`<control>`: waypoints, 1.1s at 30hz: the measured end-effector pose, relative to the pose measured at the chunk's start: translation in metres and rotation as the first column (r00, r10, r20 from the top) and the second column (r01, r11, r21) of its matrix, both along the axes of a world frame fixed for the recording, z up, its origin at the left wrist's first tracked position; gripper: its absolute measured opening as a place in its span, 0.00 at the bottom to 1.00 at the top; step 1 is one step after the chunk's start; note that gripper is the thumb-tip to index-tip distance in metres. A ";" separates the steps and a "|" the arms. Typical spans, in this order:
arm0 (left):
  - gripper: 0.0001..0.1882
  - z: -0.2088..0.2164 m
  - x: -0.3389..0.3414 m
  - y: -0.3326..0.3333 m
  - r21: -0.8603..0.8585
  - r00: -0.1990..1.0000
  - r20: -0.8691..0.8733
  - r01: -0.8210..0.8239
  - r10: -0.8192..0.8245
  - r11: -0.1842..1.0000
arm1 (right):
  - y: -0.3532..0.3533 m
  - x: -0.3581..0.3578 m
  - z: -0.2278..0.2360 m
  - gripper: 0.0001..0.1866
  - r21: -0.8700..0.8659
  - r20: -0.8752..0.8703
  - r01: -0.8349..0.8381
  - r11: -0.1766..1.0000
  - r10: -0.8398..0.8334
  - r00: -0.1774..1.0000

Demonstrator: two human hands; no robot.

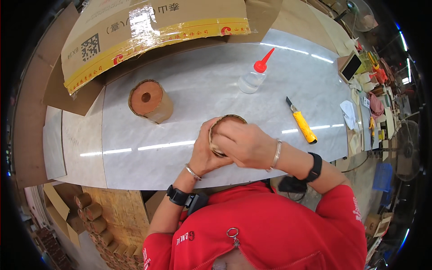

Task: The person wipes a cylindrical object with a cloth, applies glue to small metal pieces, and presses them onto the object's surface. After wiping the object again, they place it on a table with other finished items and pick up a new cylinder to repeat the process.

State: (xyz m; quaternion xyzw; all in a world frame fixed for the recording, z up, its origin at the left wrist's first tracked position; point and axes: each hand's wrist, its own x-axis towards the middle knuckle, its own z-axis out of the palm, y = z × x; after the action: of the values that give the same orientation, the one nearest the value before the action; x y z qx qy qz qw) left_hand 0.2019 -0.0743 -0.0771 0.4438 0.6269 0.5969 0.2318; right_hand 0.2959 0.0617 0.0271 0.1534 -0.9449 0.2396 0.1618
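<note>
Near the front edge of the grey tabletop, my left hand wraps around a short cardboard-walled cylinder and tilts its top toward me. My right hand reaches over that rim, fingers curled down inside the opening. Its fingertips are hidden, so what they grip cannot be made out. Farther left stands a similar cardboard-wrapped cylinder, with a reddish-brown end and a dark round hole in the middle. Beyond my hands is a clear squeeze bottle with a red nozzle. A yellow utility knife lies to the right, blade end showing.
A large cardboard box with yellow tape covers the far left of the table. At the right are a dark-screened device, white paper and cluttered supplies. Several brown cylinders are stacked low at left; a blue basket stands right.
</note>
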 end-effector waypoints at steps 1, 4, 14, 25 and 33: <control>0.51 0.002 0.001 0.000 -0.013 1.000 -0.028 -0.013 0.013 1.000 | 0.004 -0.005 -0.002 0.09 0.051 -0.032 0.047 0.998 -0.045 0.998; 0.51 0.002 0.002 -0.001 -0.017 0.994 -0.099 -0.056 0.054 0.998 | 0.028 -0.001 -0.002 0.07 0.131 -0.078 0.160 0.978 -0.151 0.985; 0.50 0.005 0.005 0.005 -0.033 0.988 -0.145 -0.049 0.044 0.998 | 0.020 0.007 0.001 0.06 0.071 -0.051 0.215 0.974 -0.212 0.976; 0.49 0.003 0.008 0.006 0.043 0.978 -0.182 -0.094 0.100 0.995 | 0.014 0.022 0.000 0.06 0.129 -0.041 0.309 0.942 -0.306 0.951; 0.47 -0.014 0.007 0.006 0.003 0.966 -0.241 -0.090 0.088 0.996 | -0.017 -0.010 -0.013 0.05 -0.038 -0.143 0.237 0.971 -0.240 0.960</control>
State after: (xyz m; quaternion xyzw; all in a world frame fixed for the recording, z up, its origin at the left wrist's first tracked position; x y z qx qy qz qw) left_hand 0.2091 -0.0685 -0.0915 0.4833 0.6723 0.5458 0.1287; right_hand 0.2857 0.0451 0.0140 0.0540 -0.9395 0.2163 0.2599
